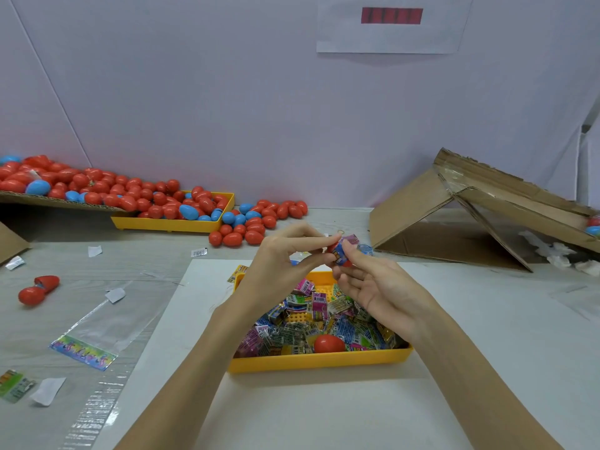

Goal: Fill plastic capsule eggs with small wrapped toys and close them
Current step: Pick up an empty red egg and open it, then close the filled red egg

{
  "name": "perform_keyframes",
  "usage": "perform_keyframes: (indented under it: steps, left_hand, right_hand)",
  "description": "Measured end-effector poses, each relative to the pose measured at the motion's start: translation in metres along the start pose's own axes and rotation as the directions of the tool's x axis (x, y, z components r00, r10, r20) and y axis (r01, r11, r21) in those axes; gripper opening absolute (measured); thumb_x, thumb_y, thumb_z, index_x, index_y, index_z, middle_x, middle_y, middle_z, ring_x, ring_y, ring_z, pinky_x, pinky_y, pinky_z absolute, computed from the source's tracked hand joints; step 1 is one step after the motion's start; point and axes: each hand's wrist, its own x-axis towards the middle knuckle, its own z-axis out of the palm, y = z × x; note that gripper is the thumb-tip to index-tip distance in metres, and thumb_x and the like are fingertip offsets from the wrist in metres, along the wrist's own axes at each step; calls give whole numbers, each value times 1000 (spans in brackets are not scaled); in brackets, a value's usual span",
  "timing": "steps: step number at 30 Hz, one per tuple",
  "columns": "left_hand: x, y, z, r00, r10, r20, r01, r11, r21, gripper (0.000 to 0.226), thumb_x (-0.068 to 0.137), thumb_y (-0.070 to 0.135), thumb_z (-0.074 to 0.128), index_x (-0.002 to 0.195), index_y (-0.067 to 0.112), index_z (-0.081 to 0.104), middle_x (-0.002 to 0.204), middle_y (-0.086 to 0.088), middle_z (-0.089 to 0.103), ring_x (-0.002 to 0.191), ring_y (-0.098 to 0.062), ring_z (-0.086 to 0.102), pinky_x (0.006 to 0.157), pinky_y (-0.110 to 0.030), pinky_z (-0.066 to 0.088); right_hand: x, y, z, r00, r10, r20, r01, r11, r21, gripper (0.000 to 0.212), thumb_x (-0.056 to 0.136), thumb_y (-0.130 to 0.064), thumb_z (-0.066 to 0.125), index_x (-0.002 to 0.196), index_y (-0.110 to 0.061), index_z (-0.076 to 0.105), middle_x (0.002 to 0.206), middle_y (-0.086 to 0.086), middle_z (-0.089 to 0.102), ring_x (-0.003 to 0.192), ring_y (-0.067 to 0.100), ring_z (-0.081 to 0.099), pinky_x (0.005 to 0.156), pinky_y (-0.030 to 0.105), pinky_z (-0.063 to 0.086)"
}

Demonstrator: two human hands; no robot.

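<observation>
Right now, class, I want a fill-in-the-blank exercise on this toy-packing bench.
1. The near tray of wrapped toys is coloured ____.
2. Both hands hold a ____ capsule egg above it.
3. Most eggs in the far pile are red; the rest are ____.

Missing words: yellow; red; blue.

a pale wood-grain table (156,267) carries a white sheet (292,410) with a yellow tray (318,362) on it, another yellow tray (168,225) by the wall, loose red and blue eggs (256,222), an open red egg (39,289), clear wrappers (97,326) and folded cardboard (454,222).
</observation>
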Motion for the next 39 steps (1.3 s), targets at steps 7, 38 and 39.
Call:
perform_keyframes:
  steps: [7,38,39]
  left_hand:
    - [-3,-12,-2,988,-99,-114,111,989,101,27,98,23,63,123,18,73,110,6,64,98,-7,63,81,-17,55]
    - [-14,-40,-12,839,-516,-171,506,627,592,33,111,34,36,104,18,65,106,0,54,106,-19,43,89,-31,41]
    - [-14,-39,-13,840,-516,-171,506,628,590,33,110,34,37,105,18,65,106,0,54,106,-19,43,89,-32,42]
  right_hand:
    - [23,-28,-16,480,-873,84,413,140,-900,25,95,-11,73,117,-19,66,113,-4,66,99,8,64,84,19,52]
    - [253,15,35,932,-298,207,87,-370,-925,44,102,-1,50,145,-12,49,141,15,53,132,35,46,107,44,44]
    - [250,13,33,932,-300,203,101,-322,-941,41,102,-4,55,143,-11,52,139,16,57,130,35,49,106,43,44]
